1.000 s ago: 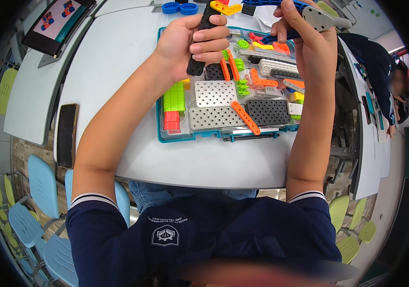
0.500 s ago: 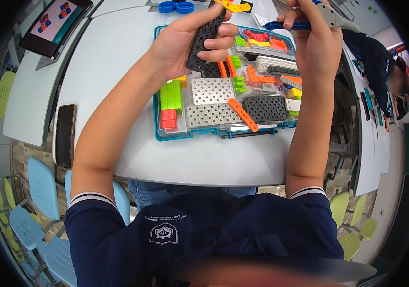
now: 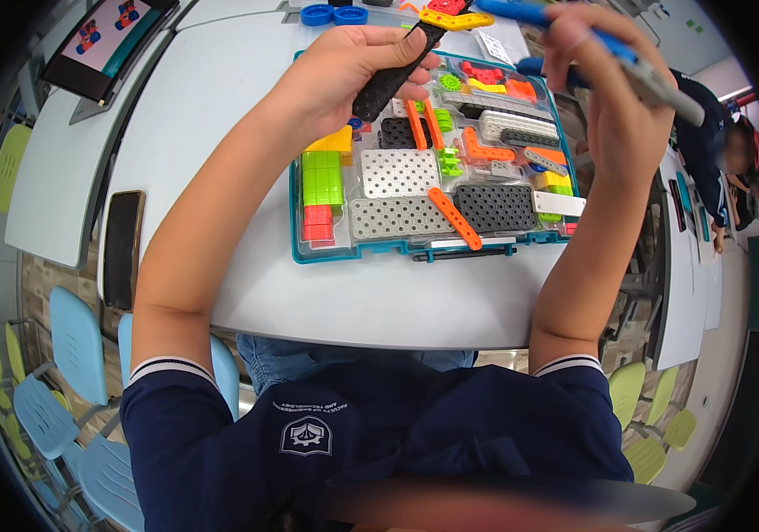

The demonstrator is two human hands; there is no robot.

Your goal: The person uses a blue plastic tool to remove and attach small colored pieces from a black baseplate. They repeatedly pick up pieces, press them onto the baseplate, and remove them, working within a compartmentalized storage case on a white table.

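Note:
My left hand (image 3: 331,75) is closed round a black perforated beam (image 3: 393,84), held at a slant above the kit box. At the beam's upper end sit a yellow piece with holes (image 3: 456,20) and a red piece (image 3: 447,6); whether they are fastened to it I cannot tell. My right hand (image 3: 619,120) is up at the upper right, its fingers curled round a blue-and-grey hand tool (image 3: 614,44). Motion smears the tool, so its exact kind is unclear. Between the hands, the tool's blue end lies apart from the beam.
Below my hands lies a teal-edged kit box (image 3: 353,256) of plastic building parts. Across it rest perforated plates (image 3: 397,172) and an orange strip (image 3: 454,219). A phone (image 3: 122,251) lies at left, a screen (image 3: 105,44) beyond it. Blue wheels (image 3: 333,15) sit at the far edge.
My right hand has shifted right and swung the tool, which is now blurred. The black beam has tilted a little, and more of the yellow and red pieces shows.

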